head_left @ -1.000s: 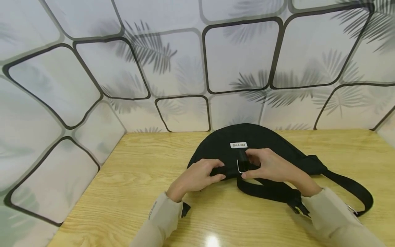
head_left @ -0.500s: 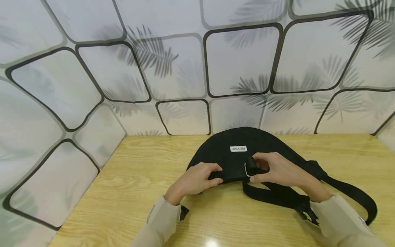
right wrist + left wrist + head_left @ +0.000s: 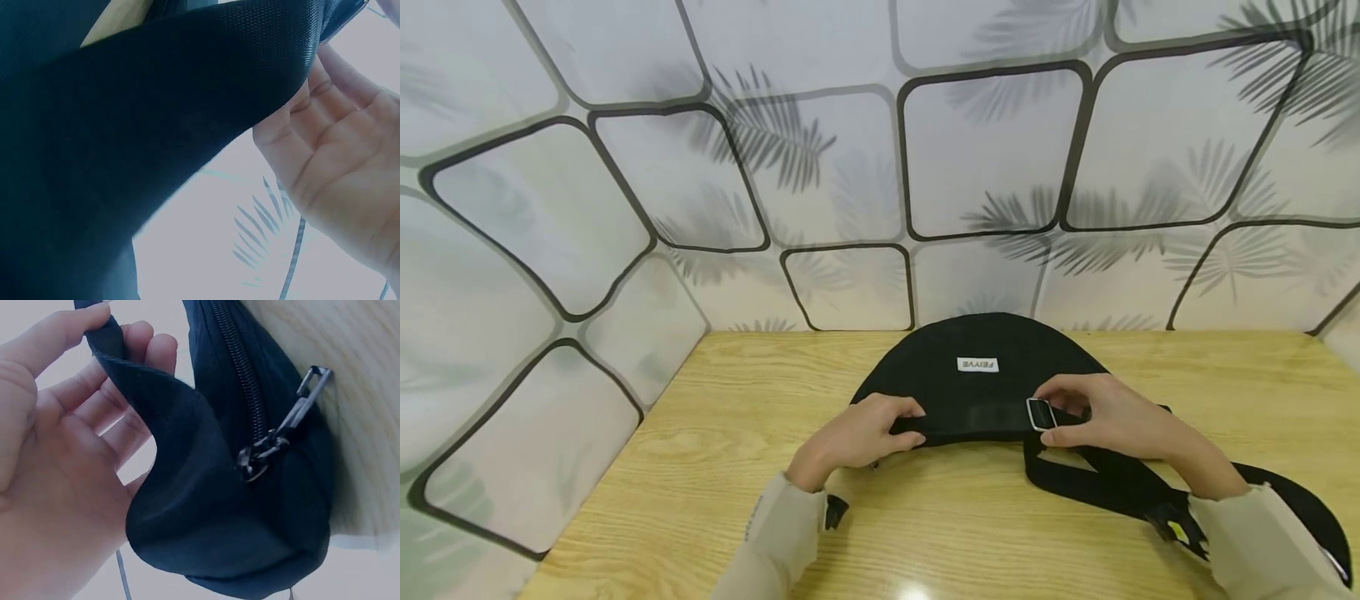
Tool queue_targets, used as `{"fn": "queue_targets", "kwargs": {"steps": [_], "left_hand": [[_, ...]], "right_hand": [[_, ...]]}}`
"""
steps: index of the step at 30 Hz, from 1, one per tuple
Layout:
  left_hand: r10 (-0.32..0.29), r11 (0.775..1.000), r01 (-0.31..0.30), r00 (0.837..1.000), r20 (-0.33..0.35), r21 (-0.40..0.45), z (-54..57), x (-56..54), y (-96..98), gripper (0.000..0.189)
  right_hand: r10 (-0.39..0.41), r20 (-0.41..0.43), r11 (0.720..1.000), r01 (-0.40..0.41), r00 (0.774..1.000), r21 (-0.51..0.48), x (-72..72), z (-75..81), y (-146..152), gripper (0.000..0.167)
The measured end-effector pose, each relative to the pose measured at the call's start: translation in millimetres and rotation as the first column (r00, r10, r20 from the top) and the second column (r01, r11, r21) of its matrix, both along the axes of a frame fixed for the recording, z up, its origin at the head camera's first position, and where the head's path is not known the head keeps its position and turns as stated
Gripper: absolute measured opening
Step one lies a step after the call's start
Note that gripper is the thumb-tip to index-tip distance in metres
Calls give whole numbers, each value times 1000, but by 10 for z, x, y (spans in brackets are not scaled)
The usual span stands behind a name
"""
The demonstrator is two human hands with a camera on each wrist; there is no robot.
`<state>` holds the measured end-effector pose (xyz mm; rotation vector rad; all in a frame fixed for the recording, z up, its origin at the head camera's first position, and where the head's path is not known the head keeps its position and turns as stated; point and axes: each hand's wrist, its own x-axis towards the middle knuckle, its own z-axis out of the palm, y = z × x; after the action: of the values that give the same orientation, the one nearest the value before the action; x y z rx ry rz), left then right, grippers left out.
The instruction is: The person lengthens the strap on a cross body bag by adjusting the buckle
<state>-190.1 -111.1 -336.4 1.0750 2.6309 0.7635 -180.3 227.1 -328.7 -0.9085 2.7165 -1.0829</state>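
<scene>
Wood-grain table (image 3: 685, 467) under black bag (image 3: 958, 404). Strap (image 3: 1086, 489) loops out right of bag. Right hand (image 3: 1108, 417) by bag's near right edge, pinching strap. Left hand (image 3: 859, 432) by bag's near left edge, pinching webbing band (image 3: 178, 419). Metal buckle (image 3: 1041, 414) at bag's near right.

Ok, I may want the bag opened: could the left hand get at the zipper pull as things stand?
Probably yes: the zipper pull sticks out uncovered near the left hand, though that hand pinches the black strap and would likely have to let go first.
</scene>
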Motion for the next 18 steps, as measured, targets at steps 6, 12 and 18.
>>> {"fn": "queue_targets", "kwargs": {"steps": [6,12,18], "left_hand": [[4,1000,-4,1000,29,2,9,-8,-15,31],[14,1000,-14,999,35,-7,-20,-16,-27,31],[33,999,-32,998,58,-11,-38,-18,-29,39]], "right_hand": [[8,-4,1000,-8,1000,6,-3,-30,1,41],[12,14,999,-12,1000,-33,-7,-54,-24,43],[-8,18,999,9,1000,-45,11,-79,-73,43]]}}
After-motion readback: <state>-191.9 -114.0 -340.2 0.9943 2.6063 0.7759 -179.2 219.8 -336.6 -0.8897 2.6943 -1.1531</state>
